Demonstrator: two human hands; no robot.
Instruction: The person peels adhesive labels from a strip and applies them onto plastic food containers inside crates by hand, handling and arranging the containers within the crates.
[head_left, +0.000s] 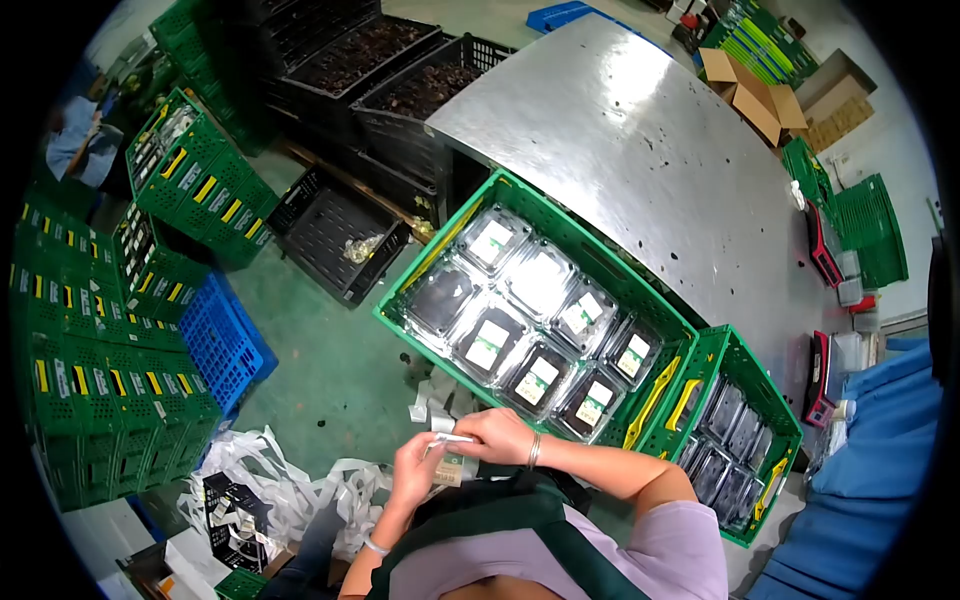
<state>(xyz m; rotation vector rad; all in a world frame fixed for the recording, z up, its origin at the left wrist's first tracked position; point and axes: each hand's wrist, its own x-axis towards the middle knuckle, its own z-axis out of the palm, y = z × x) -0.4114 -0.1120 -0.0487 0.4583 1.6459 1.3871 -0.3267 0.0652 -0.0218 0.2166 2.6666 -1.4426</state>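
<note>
Close to my body, both hands meet over a white label strip [441, 425]. My left hand [413, 468] pinches the strip from the left side. From the right, my right hand [502, 436] is closed on the same strip, its fingertips nearly touching the left ones. A printed tan and green label [447, 471] shows just below the fingers. Beyond my right hand stands a green crate [400, 335] with yellow handles. Inside it lie several clear plastic boxes [540, 375] of dark contents, most with a white and green label on the lid.
A second green crate [790, 440] holds more clear boxes at the right. Behind is a metal table [600, 120] with red-framed devices [822, 245] along its far right edge. Stacked green crates [90, 390] and heaped white backing strips [260, 465] lie left. Black crates [340, 235] stand beyond.
</note>
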